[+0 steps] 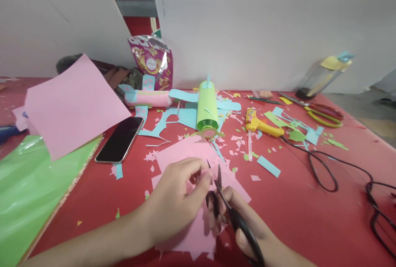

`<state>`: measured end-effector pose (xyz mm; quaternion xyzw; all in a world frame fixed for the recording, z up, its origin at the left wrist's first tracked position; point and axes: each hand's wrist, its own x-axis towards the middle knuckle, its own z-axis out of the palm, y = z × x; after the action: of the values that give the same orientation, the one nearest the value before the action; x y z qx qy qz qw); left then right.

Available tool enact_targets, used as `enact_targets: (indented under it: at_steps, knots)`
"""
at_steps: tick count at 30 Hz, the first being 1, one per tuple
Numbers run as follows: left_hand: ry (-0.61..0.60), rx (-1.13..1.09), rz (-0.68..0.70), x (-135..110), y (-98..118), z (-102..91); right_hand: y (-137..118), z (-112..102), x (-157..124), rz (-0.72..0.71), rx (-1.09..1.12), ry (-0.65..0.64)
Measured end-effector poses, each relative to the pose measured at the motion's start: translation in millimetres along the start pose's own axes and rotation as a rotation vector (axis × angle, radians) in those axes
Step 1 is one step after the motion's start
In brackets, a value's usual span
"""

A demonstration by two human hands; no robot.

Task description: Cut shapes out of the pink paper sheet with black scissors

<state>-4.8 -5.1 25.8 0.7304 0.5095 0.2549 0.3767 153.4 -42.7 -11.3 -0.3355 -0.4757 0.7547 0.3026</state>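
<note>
My left hand (182, 193) pinches a small piece of pink paper (205, 172) between thumb and fingers. In my right hand (244, 217) is a pair of black-handled scissors (230, 209), fingers through the handles. Its blades are spread apart and point away from me, beside the pink piece. Beneath both hands lie larger pink paper sheets (176, 158) with cut edges. Just beyond stands a light green paper tube airplane (208, 104) with blue wings. A pink paper airplane (153, 98) lies to its left.
A phone (120, 140), a large pink sheet (76, 108) and green sheets (46, 188) lie left. To the right are a yellow glue gun (261, 126) with a black cord, larger scissors (321, 112) and a bottle (321, 75). Paper scraps litter the red table (297, 226). A snack bag (153, 61) stands behind.
</note>
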Motion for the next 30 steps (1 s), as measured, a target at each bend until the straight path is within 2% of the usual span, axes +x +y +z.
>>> enact_targets:
  at_steps: [17, 30]
  knots:
    - [-0.014, 0.026, -0.017, 3, -2, -0.8, 9, -2, 0, -0.080, 0.106, -0.015]
    - [-0.036, 0.058, -0.026, 3, -1, -3.5, 11, -4, 2, -0.092, 0.101, -0.002]
